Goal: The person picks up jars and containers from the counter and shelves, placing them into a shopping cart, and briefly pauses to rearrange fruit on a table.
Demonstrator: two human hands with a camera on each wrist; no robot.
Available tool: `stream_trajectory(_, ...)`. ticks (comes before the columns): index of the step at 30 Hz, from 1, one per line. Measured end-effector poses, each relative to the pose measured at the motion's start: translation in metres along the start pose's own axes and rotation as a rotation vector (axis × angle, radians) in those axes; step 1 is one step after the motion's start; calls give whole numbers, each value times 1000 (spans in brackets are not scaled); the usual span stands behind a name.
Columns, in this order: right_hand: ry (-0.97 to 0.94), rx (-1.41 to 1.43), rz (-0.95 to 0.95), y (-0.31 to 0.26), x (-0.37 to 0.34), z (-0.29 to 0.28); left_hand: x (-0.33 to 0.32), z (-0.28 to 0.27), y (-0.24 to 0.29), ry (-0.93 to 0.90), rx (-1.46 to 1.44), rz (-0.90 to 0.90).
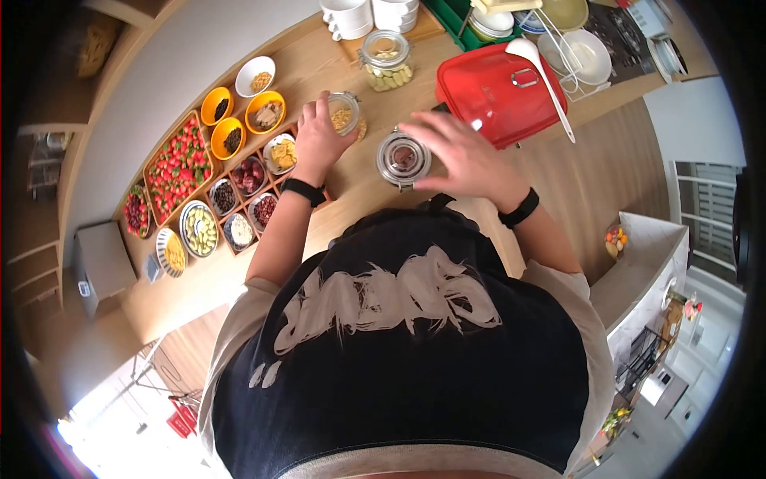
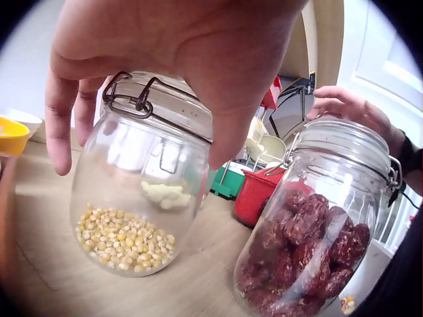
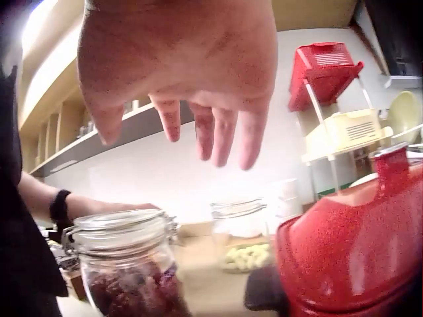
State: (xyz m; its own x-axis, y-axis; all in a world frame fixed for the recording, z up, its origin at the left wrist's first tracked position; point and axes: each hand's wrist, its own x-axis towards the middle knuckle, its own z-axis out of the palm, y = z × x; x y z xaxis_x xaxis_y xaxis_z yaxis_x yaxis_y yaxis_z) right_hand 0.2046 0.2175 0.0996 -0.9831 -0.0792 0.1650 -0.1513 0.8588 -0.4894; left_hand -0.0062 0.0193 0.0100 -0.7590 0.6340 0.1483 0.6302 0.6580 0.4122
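My left hand [image 1: 317,140] is at the left side of a glass clip-lid jar [image 2: 139,191] with yellow corn kernels low inside, its fingers and thumb spread around the closed lid [image 2: 162,105]. Beside it stands a closed jar of dark red dates [image 2: 297,244], nearly full. My right hand [image 1: 471,156] hangs over the right side of this date jar, fingers spread and slightly bent; in the right wrist view the palm [image 3: 178,59] faces down with nothing in it. Another lidded jar [image 1: 387,64] holds pale green pieces and stands farther back.
A red lidded container [image 1: 499,88] with a white spoon [image 1: 542,80] lies at the right. To the left are yellow bowls [image 1: 227,137], a tray of strawberries [image 1: 182,164] and a divided wooden box [image 1: 231,176] of dried foods. White cups [image 1: 347,17] stand at the back.
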Motion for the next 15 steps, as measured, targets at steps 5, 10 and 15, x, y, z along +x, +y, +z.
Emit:
stream_trajectory(5, -105, -41, -10, -9, 9, 34, -1, -2, -4, -16, -7, -23)
stream_trajectory(10, -121, 38, 71, -14, 10, 41, 0, -2, -5, -29, -132, -17)
stream_trajectory(15, -61, 90, 160, -18, 11, 59, 4, -7, -6, -11, -216, -9)
